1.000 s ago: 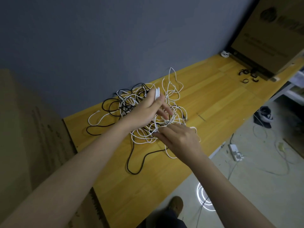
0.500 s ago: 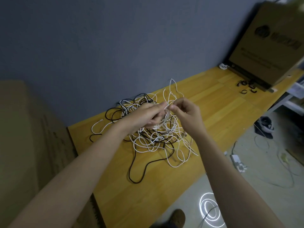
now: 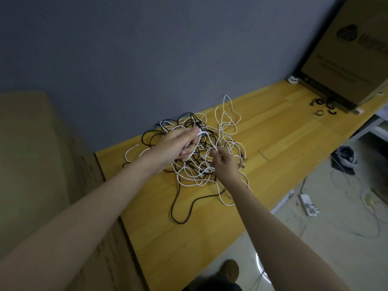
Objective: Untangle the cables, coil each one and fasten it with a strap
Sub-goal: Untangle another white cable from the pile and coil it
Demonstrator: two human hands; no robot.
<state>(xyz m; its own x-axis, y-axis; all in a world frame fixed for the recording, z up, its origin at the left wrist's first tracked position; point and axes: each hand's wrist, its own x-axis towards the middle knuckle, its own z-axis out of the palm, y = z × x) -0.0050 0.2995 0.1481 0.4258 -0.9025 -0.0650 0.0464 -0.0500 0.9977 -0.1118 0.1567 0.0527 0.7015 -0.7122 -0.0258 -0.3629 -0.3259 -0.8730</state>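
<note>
A tangle of white and black cables (image 3: 225, 131) lies on the yellow wooden table (image 3: 273, 139) by the wall. My left hand (image 3: 178, 143) is closed around a small bundle of white cable loops (image 3: 198, 136) above the pile. My right hand (image 3: 224, 162) pinches the same white cable a little to the right and lower, over the tangle's front. One black cable (image 3: 178, 208) trails in a loop toward the table's near edge. Several black straps (image 3: 323, 106) lie far right on the table.
A big cardboard box (image 3: 346, 55) stands at the table's far right end, and another cardboard sheet (image 3: 42, 175) leans at the left. A coiled white cable (image 3: 292, 80) rests by the box. On the floor are a power strip (image 3: 308, 204), loose wires and a shoe (image 3: 230, 269).
My right hand has dropped from beside my left hand to lower and right, drawing white cable out between them. My left hand keeps its bundle. The view has shifted slightly.
</note>
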